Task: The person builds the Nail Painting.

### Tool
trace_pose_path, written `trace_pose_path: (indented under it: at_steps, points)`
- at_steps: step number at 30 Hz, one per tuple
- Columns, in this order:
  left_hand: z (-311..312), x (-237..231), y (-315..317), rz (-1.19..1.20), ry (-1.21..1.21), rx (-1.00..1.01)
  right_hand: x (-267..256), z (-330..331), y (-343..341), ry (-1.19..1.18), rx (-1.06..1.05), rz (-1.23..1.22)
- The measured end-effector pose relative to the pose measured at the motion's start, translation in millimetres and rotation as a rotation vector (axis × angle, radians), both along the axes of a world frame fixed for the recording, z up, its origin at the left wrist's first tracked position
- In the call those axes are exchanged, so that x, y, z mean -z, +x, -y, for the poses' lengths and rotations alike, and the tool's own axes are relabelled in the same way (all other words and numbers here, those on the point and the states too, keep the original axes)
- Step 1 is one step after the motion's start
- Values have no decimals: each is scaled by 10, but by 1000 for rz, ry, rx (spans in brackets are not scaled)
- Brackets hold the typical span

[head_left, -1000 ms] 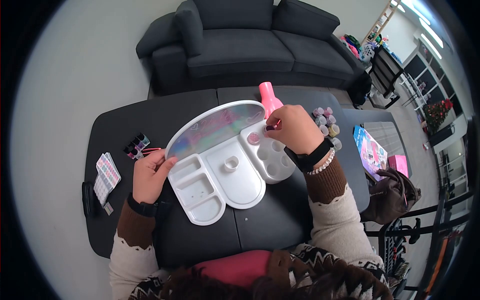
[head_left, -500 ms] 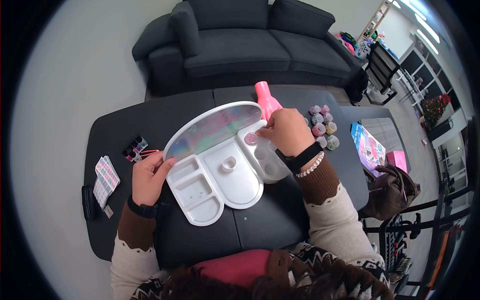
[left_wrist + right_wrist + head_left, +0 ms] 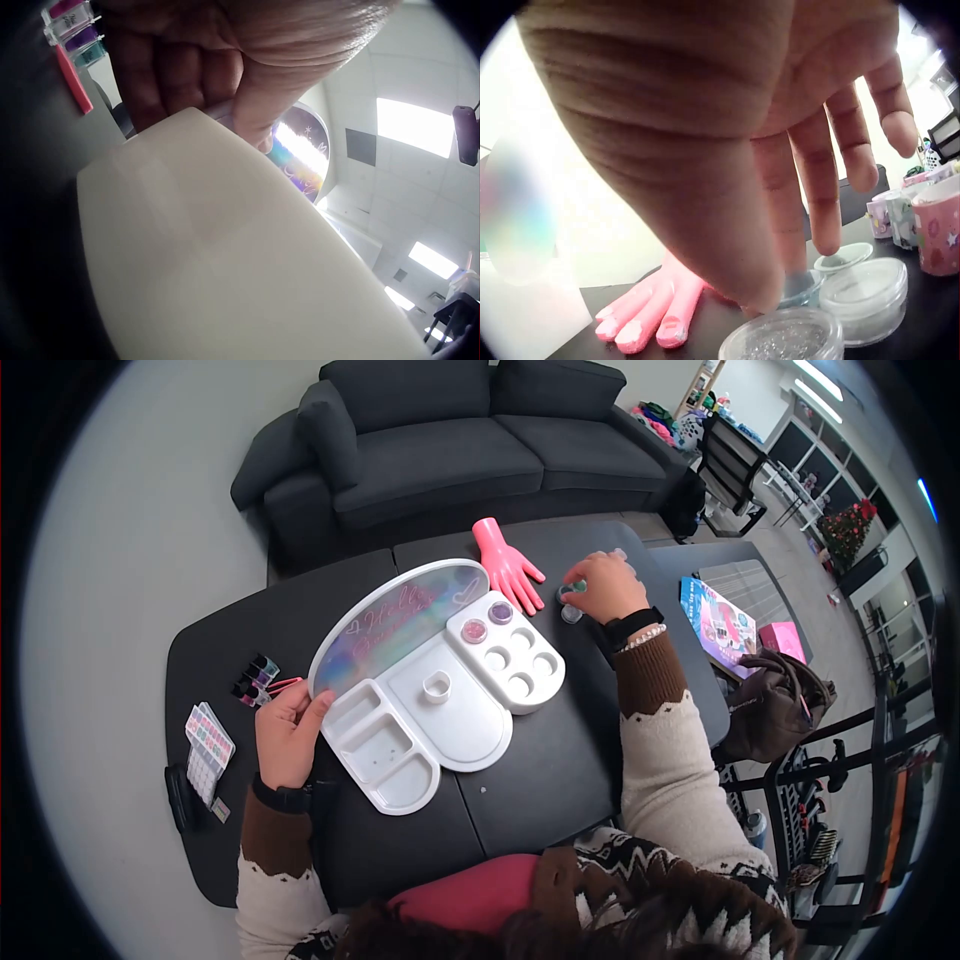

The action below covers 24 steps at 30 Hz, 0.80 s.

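My left hand (image 3: 287, 730) grips the left edge of a white compartment tray (image 3: 470, 725), thumb on top, beside its upright iridescent panel (image 3: 390, 622). In the left wrist view the tray's smooth white side (image 3: 217, 247) fills the foreground. A pink glitter jar (image 3: 474, 631) and a purple one (image 3: 500, 613) sit in two round wells of the tray. Over small lidded jars on the right, my right hand (image 3: 607, 588) reaches down with fairly straight fingers. Its thumb and index tips are right at a bluish jar (image 3: 802, 289), near a silver glitter jar (image 3: 784, 341) and a clear jar (image 3: 866, 300).
A pink model hand (image 3: 510, 568) lies behind the tray. Pink patterned cups (image 3: 939, 232) stand past the jars. To the left are small polish bottles (image 3: 256, 678), sticker sheets (image 3: 210, 745) and a black case (image 3: 182, 798). A printed box (image 3: 718, 622) and a bag (image 3: 778, 705) lie right.
My right hand has left the tray's wells and moved right to the jars on the table. A purple jar now shows in the well behind the pink one. The left hand keeps its grip.
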<state>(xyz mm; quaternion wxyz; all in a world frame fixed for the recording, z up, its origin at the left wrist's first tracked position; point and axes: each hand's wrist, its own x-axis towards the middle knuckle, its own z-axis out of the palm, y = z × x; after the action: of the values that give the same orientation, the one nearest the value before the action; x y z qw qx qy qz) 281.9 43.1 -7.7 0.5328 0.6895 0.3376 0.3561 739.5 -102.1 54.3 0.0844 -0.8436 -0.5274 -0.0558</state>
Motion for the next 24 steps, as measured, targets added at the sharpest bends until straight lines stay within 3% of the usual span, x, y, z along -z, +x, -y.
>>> trace_pose_path:
  at_steps: [7, 9, 12, 18, 24]
  points:
    - [-3, -28, -16, -73, 59, -12, 72, -61, 38, 33, -127, 36]
    - [14, -42, 7, -43, 38, -13, -236, 42, -312, 142, -179, -323]
    - [3, -38, 4, -39, 32, -5, -461, 211, -873, 136, -408, -465]
    - [-40, 2, -46, -105, 48, 22, -283, 221, -1236, 111, -519, -239]
    - [22, -62, 10, -71, 49, -25, -136, 181, -1324, 71, -394, -192]
